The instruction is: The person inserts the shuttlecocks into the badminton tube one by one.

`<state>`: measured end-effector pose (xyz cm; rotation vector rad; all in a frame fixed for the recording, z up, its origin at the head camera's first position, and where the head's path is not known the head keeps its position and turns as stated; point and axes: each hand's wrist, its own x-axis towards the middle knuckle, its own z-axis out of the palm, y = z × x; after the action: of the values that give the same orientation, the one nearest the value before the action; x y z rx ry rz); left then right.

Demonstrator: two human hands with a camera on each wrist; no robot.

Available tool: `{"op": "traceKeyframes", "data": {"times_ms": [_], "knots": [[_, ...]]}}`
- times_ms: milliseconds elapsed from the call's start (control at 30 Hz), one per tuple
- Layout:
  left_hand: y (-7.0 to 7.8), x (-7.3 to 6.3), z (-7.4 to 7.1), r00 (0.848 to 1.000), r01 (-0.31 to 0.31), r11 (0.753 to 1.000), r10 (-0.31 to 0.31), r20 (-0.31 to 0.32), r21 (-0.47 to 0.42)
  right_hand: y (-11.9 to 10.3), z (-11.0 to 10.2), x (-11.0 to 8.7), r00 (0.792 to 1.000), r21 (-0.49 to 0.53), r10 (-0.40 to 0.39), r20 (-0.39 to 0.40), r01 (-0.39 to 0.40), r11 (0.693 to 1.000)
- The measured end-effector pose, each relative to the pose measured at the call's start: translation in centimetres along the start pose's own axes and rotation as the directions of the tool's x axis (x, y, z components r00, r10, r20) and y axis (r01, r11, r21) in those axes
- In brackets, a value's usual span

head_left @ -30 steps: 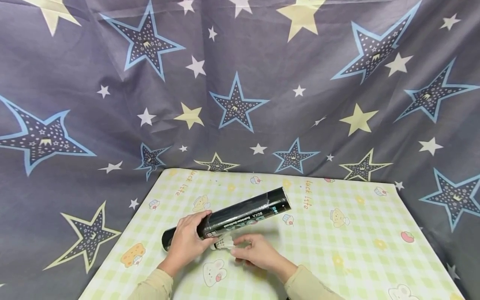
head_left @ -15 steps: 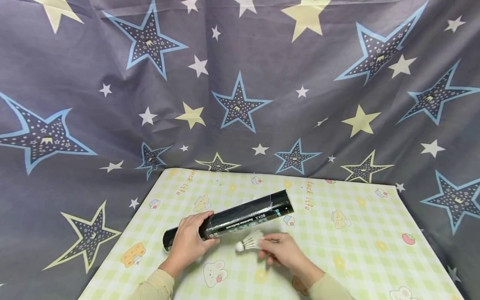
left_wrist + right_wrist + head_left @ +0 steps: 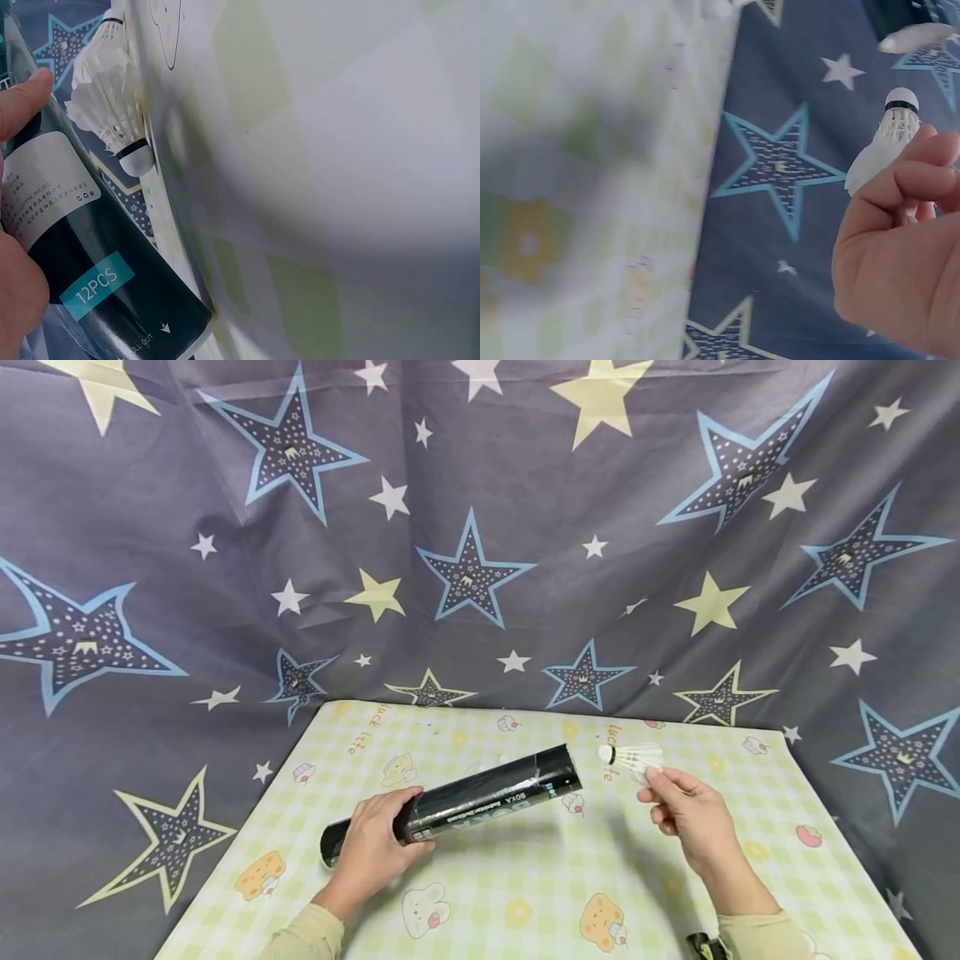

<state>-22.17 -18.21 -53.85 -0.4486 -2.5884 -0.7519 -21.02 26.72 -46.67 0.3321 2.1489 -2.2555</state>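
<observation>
A black shuttlecock tube [image 3: 487, 797] is held at a slant above the table, its right end raised. My left hand [image 3: 375, 843] grips it near the lower left end, thumb on the near side. To the right of the raised end, my right hand [image 3: 693, 818] pinches a white shuttlecock [image 3: 630, 757] by its feather skirt. Its cork points left toward the tube's end, with a gap between them. In the right wrist view this shuttlecock [image 3: 889, 139] shows its dark band and cork tip. Behind the tube, the left wrist view reveals loose shuttlecocks [image 3: 112, 112], mostly hidden in the head view.
A green-and-white checked cloth with cartoon prints covers the table [image 3: 510, 893]. Beyond its far edge hangs a dark curtain [image 3: 480, 468] patterned with stars. By the right sleeve, a small dark object [image 3: 705, 947] shows at the bottom edge; its kind is unclear.
My right hand has carried the shuttlecock from below the tube's middle, rightward and up, to beyond its right end. My left hand and the tube have stayed nearly in place.
</observation>
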Motion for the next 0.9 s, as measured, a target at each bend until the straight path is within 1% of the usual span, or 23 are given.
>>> {"op": "traceKeyframes", "data": {"times_ms": [100, 233, 333, 467, 600, 667, 767, 900], "knots": [[-0.1, -0.1, 0.0, 1.0, -0.01, 1.0, 0.011, -0.01, 0.006, -0.6, 0.6, -0.4, 0.999, -0.02, -0.032, 0.0, 0.032, 0.999], [-0.2, -0.1, 0.0, 1.0, -0.016, 1.0, 0.016, -0.01, 0.004, -0.8, 1.9, -0.9, 0.998, -0.068, -0.059, 0.033, 0.061, 0.996], [-0.1, -0.1, 0.0, 1.0, -0.014, 1.0, 0.014, -0.005, 0.002, -0.9, 2.8, -1.0, 0.994, -0.112, -0.095, 0.053, 0.1, 0.989], [-0.1, -0.2, 0.0, 1.0, -0.019, 1.0, 0.019, -0.012, 0.004, -0.8, 3.8, -1.1, 0.985, -0.196, -0.144, 0.099, 0.162, 0.967], [-0.1, -0.3, 0.1, 0.999, -0.032, 0.999, 0.032, -0.02, 0.007, -0.6, 4.5, -1.1, 0.97, -0.25, -0.185, 0.16, 0.221, 0.943], [-0.1, -0.3, 0.1, 0.999, -0.032, 0.999, 0.032, -0.021, 0.006, -0.5, 4.8, -1.3, 0.96, -0.258, -0.208, 0.189, 0.253, 0.932], [-0.1, -0.3, 0.0, 1.0, -0.022, 1.0, 0.022, -0.021, 0.002, -0.3, 5.2, -1.5, 0.944, -0.242, -0.246, 0.219, 0.297, 0.924], [-0.1, -0.3, 0.0, 1.0, -0.007, 1.0, 0.007, -0.016, -0.002, 0.0, 5.7, -1.6, 0.931, -0.205, -0.287, 0.227, 0.334, 0.92]]}}
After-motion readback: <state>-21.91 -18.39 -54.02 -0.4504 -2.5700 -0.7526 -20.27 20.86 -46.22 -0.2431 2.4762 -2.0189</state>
